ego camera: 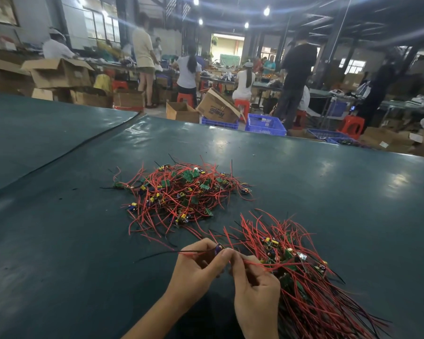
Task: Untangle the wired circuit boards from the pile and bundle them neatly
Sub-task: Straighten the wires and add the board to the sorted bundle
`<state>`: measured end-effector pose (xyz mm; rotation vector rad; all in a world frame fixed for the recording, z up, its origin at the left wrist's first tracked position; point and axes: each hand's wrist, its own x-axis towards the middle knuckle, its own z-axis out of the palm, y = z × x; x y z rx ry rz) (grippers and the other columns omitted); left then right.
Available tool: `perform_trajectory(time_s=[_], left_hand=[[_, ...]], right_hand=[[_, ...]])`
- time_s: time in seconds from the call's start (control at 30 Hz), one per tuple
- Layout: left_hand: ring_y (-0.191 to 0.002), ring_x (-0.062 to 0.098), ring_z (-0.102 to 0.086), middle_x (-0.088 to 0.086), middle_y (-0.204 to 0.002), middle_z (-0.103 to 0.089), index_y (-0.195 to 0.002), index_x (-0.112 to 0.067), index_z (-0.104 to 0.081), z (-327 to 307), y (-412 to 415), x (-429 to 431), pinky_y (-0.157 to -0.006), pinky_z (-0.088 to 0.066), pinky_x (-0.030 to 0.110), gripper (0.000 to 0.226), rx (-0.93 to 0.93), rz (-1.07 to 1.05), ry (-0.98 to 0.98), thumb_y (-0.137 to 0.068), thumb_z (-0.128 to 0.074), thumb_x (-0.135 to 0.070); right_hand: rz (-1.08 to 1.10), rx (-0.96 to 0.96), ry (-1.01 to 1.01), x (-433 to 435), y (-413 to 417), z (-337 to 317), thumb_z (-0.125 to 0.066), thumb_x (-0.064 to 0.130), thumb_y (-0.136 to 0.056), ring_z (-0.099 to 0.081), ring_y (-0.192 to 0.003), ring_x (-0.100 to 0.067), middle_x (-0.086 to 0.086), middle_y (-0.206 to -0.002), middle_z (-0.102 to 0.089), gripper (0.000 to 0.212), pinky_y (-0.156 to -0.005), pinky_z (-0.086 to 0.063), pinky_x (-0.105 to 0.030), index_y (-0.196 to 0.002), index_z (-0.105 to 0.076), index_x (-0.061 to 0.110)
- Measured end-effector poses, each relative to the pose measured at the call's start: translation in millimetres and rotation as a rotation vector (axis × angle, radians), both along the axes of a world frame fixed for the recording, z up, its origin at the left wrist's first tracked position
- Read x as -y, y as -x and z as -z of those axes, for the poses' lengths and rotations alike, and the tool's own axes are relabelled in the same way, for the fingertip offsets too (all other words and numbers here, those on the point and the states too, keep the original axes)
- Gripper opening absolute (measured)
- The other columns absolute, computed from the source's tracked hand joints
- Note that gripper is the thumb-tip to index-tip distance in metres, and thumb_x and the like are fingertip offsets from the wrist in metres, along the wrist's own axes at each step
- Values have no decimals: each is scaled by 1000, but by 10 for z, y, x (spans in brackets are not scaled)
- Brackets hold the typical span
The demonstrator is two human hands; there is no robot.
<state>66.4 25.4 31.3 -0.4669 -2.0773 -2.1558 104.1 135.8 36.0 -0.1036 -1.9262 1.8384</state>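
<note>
Down at the near edge of the dark green table (83,241), both hands are raised just above the surface and almost touching. The left hand (196,267) has its thumb and forefinger pinched on 1 small circuit board (218,249), with the other fingers curled beneath. The right hand (256,292) pinches that board's red lead (267,265) close beside the board. Neither hand is slack.

What matters for the next move is how the piece lies. It is stretched roughly left to right. Its black lead (157,255) trails out to the left of the left hand, free over the table. The red lead runs rightward from the right-hand fingers and crosses into the bundle (304,289) of sorted boards. That bundle lies just to the right of the right hand, with its wires combed from upper left down to lower right.

So the right hand is much the nearer one to the bundle. I would judge the piece needs swinging to match that slant before it is laid in. I cannot tell whether the red lead is snagged among the bundle's wires.

The tangled pile (181,194) sits further up the table, beyond both hands and well apart from them, so plenty remains to sort. Past the far edge, 2 blue crates (264,124) stand on the floor.
</note>
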Motion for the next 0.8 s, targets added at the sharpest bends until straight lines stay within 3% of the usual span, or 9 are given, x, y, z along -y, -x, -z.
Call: perform_trajectory(time_s=[0.13, 0.2, 0.27, 0.47, 0.63, 0.73, 0.8], left_hand=[[-51, 13, -56, 1, -53, -58, -64, -18, -67, -20, 1, 2, -54, -45, 25, 30, -17, 1, -17, -81, -68, -42], [-50, 14, -54, 4, -51, -57, -63, -12, -68, -40, 16, 0, -53, -44, 24, 30, 3, -12, -75, -81, -68, -36], [-47, 15, -53, 5, -49, -56, -58, -10, -66, -64, 39, 7, -51, -44, 24, 33, 31, -46, -148, -81, -70, -33], [-44, 16, -53, 11, -49, -58, -53, -9, -65, -112, 92, 84, -47, -44, 21, 31, 52, -141, -246, -76, -67, -31], [-48, 16, -56, 13, -55, -62, -58, -6, -65, -89, 53, 13, -48, -44, 22, 32, 55, -79, -267, -77, -67, -32], [-50, 17, -56, 13, -57, -63, -62, -4, -67, -61, 19, -34, -50, -46, 25, 32, 19, -32, -182, -79, -66, -31], [-51, 17, -56, 10, -57, -63, -65, -4, -68, -47, -13, -65, -52, -47, 26, 29, 8, 6, -137, -80, -68, -29]], right_hand=[[3, 49, 89, 7, 17, -5, -62, 21, -87, -68, -61, -6, 1, -67, -73, 24, -58, -50, -11, -68, -76, 24], [28, 45, 101, 3, 30, -27, -57, 36, -85, -59, -52, -2, 5, -63, -70, 25, -51, -45, -12, -72, -78, 31], [88, 37, 167, -33, 64, -42, -56, 38, -86, -47, -45, -1, 4, -61, -65, 23, -44, -38, -14, -78, -77, 36], [108, 15, 442, -212, 93, -82, -60, 39, -81, -34, -40, -3, 1, -60, -62, 25, -37, -28, -17, -86, -79, 24], [161, 15, 412, -208, 75, -60, -63, 40, -78, -37, -41, -1, 2, -56, -60, 25, -37, -32, -14, -81, -78, 21], [79, 41, 234, -88, 42, -20, -66, 35, -79, -45, -45, 1, -5, -50, -56, 20, -44, -37, -11, -68, -76, 22], [27, 48, 173, -12, 33, 22, -66, 28, -84, -48, -43, 0, -1, -46, -56, 23, -44, -38, -11, -65, -75, 17]])
